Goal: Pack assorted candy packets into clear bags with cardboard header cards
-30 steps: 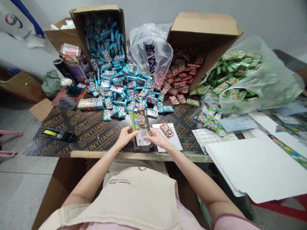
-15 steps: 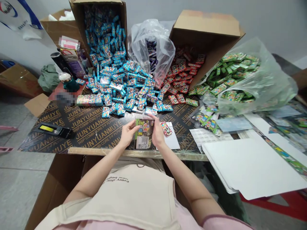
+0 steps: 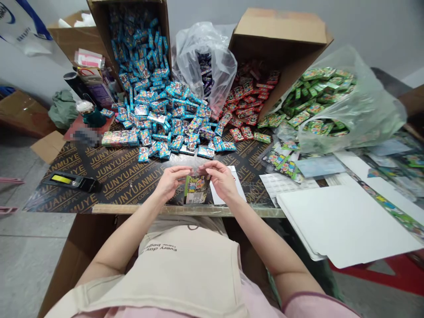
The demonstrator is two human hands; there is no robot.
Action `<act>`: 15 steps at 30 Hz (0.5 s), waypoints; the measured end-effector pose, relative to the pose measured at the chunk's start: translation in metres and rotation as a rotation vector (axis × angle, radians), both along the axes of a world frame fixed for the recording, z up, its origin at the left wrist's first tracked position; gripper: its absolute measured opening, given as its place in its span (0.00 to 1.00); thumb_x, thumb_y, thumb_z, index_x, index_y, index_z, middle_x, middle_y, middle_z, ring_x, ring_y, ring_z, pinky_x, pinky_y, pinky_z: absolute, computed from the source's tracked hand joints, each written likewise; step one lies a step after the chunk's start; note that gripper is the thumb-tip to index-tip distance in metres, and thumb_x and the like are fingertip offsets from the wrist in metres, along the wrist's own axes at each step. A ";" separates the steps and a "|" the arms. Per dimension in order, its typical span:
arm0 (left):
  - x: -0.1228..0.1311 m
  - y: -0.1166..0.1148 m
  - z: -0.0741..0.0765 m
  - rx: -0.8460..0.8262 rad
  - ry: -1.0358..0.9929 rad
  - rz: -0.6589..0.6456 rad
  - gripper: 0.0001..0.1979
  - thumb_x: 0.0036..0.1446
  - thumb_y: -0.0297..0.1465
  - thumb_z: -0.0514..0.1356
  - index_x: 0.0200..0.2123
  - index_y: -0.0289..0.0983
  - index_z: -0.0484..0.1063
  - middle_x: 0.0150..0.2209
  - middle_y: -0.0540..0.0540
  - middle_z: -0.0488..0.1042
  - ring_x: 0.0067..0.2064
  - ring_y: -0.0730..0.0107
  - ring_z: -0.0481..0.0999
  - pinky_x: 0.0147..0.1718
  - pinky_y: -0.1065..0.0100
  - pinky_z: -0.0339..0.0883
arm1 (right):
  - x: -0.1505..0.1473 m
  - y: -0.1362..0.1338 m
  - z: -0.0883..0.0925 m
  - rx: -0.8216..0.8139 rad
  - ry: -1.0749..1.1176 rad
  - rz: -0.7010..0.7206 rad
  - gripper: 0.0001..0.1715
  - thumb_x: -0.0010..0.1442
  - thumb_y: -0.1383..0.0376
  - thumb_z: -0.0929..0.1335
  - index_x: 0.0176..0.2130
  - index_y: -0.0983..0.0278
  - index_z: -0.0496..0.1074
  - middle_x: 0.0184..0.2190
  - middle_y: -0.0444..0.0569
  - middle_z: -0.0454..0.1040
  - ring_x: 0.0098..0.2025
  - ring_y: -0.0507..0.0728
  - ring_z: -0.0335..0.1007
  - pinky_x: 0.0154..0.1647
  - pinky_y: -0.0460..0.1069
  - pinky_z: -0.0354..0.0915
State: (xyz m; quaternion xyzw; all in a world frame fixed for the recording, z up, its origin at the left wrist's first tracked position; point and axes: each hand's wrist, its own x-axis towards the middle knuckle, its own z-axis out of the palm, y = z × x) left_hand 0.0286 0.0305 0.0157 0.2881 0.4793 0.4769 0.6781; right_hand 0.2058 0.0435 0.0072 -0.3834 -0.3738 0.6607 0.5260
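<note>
Between my hands is a small clear plastic pouch with a dark, colourfully printed front point(image 3: 196, 191), near the front edge of the table. My left hand point(image 3: 169, 182) pinches its top edge from the left, fingers stretched across and thumb below. At the upper right corner my right hand point(image 3: 223, 180) pinches the same edge, fingertips close to the left ones. Under my right hand lies a white card point(image 3: 217, 198); the hand covers much of it. Just beyond the pouch lie small blue printed boxes point(image 3: 206, 152).
Blue boxes spill from a carton point(image 3: 168, 53). Behind stand a clear bag of purple packs point(image 3: 185, 48), a carton with red boxes point(image 3: 281, 26) and a bag of green boxes point(image 3: 374, 110). A tape dispenser point(image 3: 71, 180) sits left; white sheets point(image 3: 344, 221) overhang the front edge at right.
Both hands have shifted from the pouch's sides to its top edge, and the fingertips have come together there. My right hand now covers the red box on the white card.
</note>
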 end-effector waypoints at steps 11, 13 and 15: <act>-0.007 -0.013 0.025 0.699 0.679 -0.072 0.03 0.46 0.32 0.67 0.26 0.39 0.81 0.31 0.43 0.81 0.34 0.63 0.79 0.39 0.63 0.71 | 0.018 -0.010 -0.007 0.428 -0.461 -0.006 0.07 0.51 0.59 0.74 0.33 0.55 0.81 0.38 0.46 0.81 0.43 0.61 0.78 0.51 0.57 0.70; -0.008 -0.010 0.025 0.647 0.677 -0.070 0.06 0.46 0.34 0.68 0.28 0.37 0.81 0.29 0.43 0.80 0.32 0.64 0.78 0.34 0.66 0.71 | 0.020 -0.010 0.000 0.417 -0.525 0.001 0.07 0.52 0.59 0.74 0.34 0.56 0.81 0.35 0.46 0.82 0.37 0.60 0.78 0.43 0.55 0.73; -0.007 -0.006 0.025 0.608 0.660 -0.090 0.08 0.46 0.35 0.69 0.30 0.37 0.81 0.28 0.44 0.80 0.30 0.65 0.77 0.31 0.67 0.69 | 0.020 -0.009 0.008 0.390 -0.554 0.030 0.08 0.53 0.58 0.73 0.33 0.58 0.81 0.30 0.46 0.81 0.30 0.57 0.76 0.34 0.52 0.72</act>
